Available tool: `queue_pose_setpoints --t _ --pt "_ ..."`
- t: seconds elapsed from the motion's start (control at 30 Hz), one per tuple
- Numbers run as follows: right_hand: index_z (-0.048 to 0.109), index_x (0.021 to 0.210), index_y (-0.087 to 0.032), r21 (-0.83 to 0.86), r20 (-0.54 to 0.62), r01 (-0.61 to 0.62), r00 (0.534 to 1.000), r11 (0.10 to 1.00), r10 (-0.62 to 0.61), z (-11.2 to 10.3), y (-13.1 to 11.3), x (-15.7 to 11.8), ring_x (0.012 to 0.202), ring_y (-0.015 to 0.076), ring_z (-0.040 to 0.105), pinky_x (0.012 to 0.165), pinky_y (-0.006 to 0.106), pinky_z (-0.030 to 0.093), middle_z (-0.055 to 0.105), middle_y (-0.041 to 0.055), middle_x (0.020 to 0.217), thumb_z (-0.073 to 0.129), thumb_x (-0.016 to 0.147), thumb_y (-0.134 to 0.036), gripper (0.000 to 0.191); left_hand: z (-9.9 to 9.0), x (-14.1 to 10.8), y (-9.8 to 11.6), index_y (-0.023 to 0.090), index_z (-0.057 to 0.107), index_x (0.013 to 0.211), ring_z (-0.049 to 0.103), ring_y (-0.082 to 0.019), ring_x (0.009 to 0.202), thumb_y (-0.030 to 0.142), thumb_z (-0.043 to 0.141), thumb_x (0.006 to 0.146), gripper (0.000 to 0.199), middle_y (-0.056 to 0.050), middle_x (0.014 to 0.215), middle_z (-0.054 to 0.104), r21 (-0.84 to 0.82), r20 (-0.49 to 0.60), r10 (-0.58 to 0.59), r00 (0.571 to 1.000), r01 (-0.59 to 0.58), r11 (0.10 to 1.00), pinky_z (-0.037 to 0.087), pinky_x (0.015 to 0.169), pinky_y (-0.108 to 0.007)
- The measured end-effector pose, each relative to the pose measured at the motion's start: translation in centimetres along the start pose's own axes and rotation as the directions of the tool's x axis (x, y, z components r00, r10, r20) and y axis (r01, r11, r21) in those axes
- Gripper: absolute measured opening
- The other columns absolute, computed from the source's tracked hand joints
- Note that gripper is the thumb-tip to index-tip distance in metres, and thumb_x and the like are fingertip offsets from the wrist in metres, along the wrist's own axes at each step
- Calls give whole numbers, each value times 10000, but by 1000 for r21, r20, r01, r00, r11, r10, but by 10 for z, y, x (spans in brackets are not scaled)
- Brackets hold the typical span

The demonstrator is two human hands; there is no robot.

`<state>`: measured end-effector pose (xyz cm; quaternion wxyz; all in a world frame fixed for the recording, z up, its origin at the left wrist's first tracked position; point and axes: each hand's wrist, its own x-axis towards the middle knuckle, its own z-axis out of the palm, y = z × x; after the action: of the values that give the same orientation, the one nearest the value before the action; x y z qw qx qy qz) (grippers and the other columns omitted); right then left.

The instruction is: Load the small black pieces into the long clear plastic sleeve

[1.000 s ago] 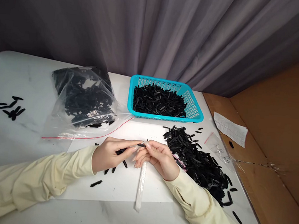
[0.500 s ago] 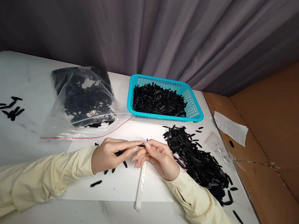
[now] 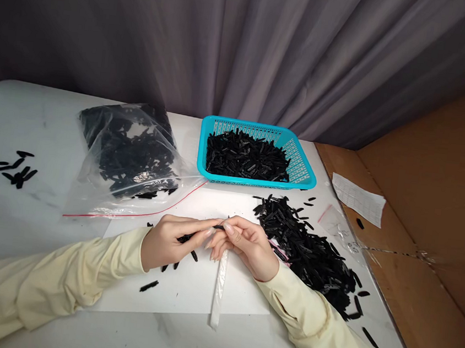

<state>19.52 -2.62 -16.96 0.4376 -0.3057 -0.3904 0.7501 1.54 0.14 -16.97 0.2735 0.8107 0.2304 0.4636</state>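
Note:
Near the middle of the white paper, my left hand and my right hand meet at the fingertips. Between them is a small slim black piece, pinched by the thumb and fingers of my left hand. My right thumb and forefinger close on its other end. A long narrow white strip with a shiny clear wrap comes out below my right fingers; whether they grip it is hidden. Several loose black pieces lie under and beside my left hand.
Behind my hands stands a blue basket of black pieces. A clear zip bag holds more at left. At right spreads a heap of black pieces, near a cardboard wall and printed paper. Several pieces lie far left.
Hardly anything differs. My hands keep the same pose around the black piece, with only a tiny shift of the fingertips.

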Motion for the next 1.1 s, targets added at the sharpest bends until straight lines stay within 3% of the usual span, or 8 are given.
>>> queue_pose_setpoints --t 0.2,0.53,0.67,0.8,0.87,0.93,1.03,1.1 --pt "576 829 -150 -41 -71 55 996 998 -57 0 2 1 566 148 652 524 282 515 714 56 733 663 786 -356 228 -1 1 1 159 645 1123 661 -91 560 61 545 819 335 -45 846 742 5 13 -14 1000 14 1000 546 547 -138" --pt "597 831 -155 -45 -110 85 990 995 -90 0 1 0 611 161 661 515 280 528 719 65 759 700 751 -313 205 -1 1 1 154 650 1109 703 -148 750 69 540 829 313 -63 922 732 -10 38 -48 998 49 999 577 685 -194" --pt "611 830 -152 -85 -122 116 985 990 -126 2 1 -1 599 159 655 504 277 527 712 56 728 696 755 -296 183 -1 1 1 121 645 1112 661 -94 605 73 535 831 305 -63 868 736 -29 33 -66 997 67 997 540 591 -147" --pt "629 806 -156 -309 -199 216 938 926 -285 2 -20 2 558 161 638 516 306 534 697 49 676 678 772 -289 146 -2 -1 -1 99 586 1189 442 -42 420 122 517 844 353 41 567 601 29 32 -140 990 139 990 431 459 -133" --pt "631 822 -169 -473 -213 279 884 836 -416 -2 -41 10 595 173 645 531 317 536 699 56 727 660 788 -278 118 -2 -1 -2 97 527 1253 382 -49 429 146 503 852 405 76 504 488 44 29 -161 987 160 986 411 480 -140" --pt "633 865 -190 -675 -163 280 845 682 -509 -5 -62 21 688 193 655 576 331 537 696 63 814 634 808 -272 100 -1 -2 -3 101 440 1325 365 -60 441 165 489 860 472 88 495 441 40 39 -185 982 184 982 401 496 -152" --pt "646 890 -198 -935 68 244 834 256 -548 -1 -80 33 883 234 620 764 393 500 681 76 940 632 804 -234 94 0 -2 -3 121 305 1397 361 -77 438 190 488 858 574 100 487 434 38 55 -265 963 263 964 398 504 -175" --pt "645 874 -177 -953 250 301 829 22 -499 8 -78 33 916 235 581 824 402 457 671 87 939 603 821 -183 68 0 -2 -3 124 242 1418 392 -86 432 193 495 848 627 102 481 457 21 66 -313 948 312 950 414 521 -187"
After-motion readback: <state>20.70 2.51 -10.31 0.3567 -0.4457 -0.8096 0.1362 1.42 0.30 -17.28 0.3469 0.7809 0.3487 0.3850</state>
